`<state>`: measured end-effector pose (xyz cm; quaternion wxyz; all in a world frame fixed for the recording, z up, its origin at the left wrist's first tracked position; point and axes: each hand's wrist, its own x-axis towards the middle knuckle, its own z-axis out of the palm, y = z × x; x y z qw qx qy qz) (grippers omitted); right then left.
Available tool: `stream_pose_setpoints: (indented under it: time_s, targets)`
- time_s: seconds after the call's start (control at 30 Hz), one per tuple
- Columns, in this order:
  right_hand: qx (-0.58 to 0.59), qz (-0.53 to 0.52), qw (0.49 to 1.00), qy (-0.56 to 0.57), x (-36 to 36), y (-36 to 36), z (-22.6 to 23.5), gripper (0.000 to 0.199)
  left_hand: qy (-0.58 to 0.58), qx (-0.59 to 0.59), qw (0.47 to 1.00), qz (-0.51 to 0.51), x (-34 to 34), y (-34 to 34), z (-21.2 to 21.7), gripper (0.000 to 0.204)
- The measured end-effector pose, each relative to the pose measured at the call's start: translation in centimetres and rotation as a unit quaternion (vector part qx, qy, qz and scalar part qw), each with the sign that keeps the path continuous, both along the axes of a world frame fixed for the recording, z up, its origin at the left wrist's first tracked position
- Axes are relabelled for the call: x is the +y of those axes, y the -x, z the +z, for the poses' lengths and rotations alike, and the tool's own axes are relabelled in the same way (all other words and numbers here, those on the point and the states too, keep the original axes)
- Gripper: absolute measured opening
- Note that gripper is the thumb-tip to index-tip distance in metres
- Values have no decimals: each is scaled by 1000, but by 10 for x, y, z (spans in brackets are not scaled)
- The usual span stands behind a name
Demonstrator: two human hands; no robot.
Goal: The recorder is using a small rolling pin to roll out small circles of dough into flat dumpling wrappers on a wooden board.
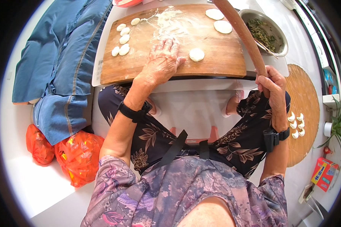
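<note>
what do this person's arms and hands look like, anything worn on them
The left hand and right hand are both ungloved. The forearms are uncovered, each crossed by a black strap near the wrist: the left strap and the right strap, which carries a boxy black piece. The short sleeves are purple-grey with leafy, floral prints, some pink.
</note>
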<state>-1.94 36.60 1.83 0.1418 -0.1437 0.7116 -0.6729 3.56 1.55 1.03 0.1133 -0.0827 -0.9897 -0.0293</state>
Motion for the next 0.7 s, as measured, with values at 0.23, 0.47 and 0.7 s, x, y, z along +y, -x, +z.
stream_pose_setpoints:
  time_s: [0.23, 0.47, 0.7]
  targets:
    - [-3, -15, 1000, -14, 1, -4, -1, 22, -87, 52, 992, -77, 20, -6, 0, 60]
    - [6, -3, 1000, -17, -3, -4, -1, 22, -84, 44, 986, -137, 47, -22, -19, 67]
    - [-17, 0, 999, -31, -4, -7, 4, 23, -78, 54, 987, -131, 54, -22, -18, 69]
